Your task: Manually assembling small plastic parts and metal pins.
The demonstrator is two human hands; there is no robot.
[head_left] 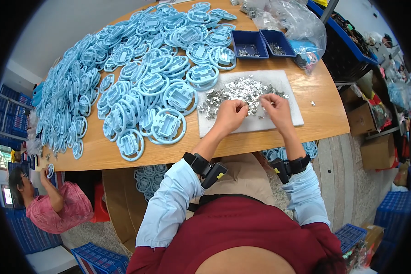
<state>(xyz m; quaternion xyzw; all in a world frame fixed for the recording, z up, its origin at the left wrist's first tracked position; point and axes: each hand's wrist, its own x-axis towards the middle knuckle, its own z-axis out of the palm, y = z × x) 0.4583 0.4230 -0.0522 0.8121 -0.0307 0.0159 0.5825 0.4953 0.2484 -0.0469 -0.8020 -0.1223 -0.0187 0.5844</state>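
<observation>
head view: the small silvery metal pieces lie heaped on a white foam pad, which sits by the near edge of the counter, toward its right end. the step in hand looks like picking single pieces out of the heap. the left hand is over the near side of the heap, thumb and fingers drawn together, pointing right; the right hand is bent in from the right, its fingertips also gathered and pointing left. whether either one grips a piece i cannot tell; they are too small and partly covered. the next move seems to call for a fine fingertip pinch on one piece, without dragging its neighbours.

the heap's long axis runs left to right, roughly along the counter's near edge; the single pieces point every way, with no shared direction. beyond the pad's far edge stand two dark blue bins with similar pieces inside; light-blue ring-shaped plastic frames are piled to the left.
</observation>
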